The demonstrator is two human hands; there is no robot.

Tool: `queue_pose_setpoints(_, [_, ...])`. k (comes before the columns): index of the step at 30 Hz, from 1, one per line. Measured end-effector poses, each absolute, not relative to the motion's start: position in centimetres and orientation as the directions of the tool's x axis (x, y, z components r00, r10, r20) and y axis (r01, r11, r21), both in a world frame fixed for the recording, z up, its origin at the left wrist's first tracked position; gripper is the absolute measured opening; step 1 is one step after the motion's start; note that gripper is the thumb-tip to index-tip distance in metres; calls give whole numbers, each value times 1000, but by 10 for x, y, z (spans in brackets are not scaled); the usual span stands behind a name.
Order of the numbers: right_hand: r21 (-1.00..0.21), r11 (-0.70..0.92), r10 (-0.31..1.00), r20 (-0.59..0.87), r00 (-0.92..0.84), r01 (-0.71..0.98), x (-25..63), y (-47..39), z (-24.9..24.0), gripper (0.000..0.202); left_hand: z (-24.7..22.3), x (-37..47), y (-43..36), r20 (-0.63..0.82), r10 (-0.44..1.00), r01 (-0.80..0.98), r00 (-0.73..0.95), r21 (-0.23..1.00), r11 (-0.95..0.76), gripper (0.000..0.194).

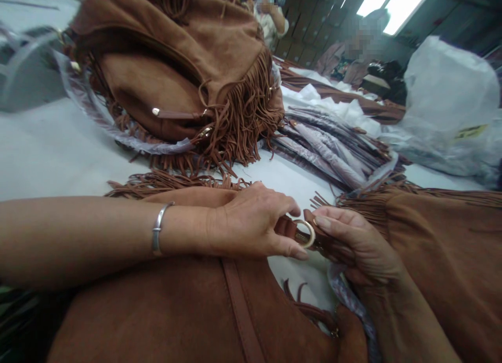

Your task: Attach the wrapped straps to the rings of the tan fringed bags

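Note:
A brown suede bag [176,310] lies in front of me. My left hand [259,224], with a silver bangle on its wrist, is curled round a brown leather tab that carries a gold ring [306,234]. Thumb and fingertips sit on either side of the ring. Just right of it, my right hand [353,237] pinches the end of a brown leather strap [314,219] between thumb and forefinger. The strap end touches or nearly touches the ring. A plastic-wrapped handle [349,295] hangs below my right hand.
A fringed brown bag [157,86] stands at the back left on the white table [50,154]. Plastic-wrapped straps [325,143] lie behind my hands. Another brown bag [451,253] is at the right, below a clear plastic bag [451,101]. Two people are in the background.

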State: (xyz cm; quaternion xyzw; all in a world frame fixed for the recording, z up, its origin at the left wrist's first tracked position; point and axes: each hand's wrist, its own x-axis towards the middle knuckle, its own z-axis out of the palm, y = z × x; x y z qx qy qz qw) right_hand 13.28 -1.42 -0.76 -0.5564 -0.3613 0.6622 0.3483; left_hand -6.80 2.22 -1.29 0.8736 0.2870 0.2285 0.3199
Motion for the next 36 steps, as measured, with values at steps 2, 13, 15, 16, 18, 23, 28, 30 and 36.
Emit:
queue_pose_setpoints(2, [-863,-503,857,-493,-149,-41,134,-13,-10,28,-10,-70,20,202,575,390,793,557,-733,37])
queue_pose_setpoints(13, [-881,-467,869,-443,-222,-73,124,-20,-11,30,-12,-83,17,244,416,313,876,368,-875,41])
queue_pose_setpoints(15, [-891,-447,883,-425,-197,-80,117,-23,-10,31,-14,-84,16,281,436,332,855,351,-876,44])
queue_pose_setpoints(16, [-893,-442,887,-422,-190,-81,114,-25,-9,32,-14,-84,15,291,447,341,846,348,-873,44])
queue_pose_setpoints(18, [-892,-444,886,-425,-187,-80,110,-29,-6,34,-14,-83,14,294,457,355,839,339,-871,43])
queue_pose_setpoints(23, [-884,-467,864,-453,-221,-11,110,-35,1,31,-14,-76,13,272,429,377,862,222,-899,44])
queue_pose_setpoints(28, [-898,-440,879,-430,-207,-4,112,-33,-1,29,-16,-69,22,245,405,382,881,135,-914,48])
queue_pose_setpoints(30, [-921,-388,911,-381,-159,-19,108,-32,-4,29,-17,-67,26,236,421,403,876,125,-907,47])
queue_pose_setpoints(36, [-982,-189,971,-184,151,21,88,-41,-21,32,-20,-70,24,229,568,521,790,235,-820,41])
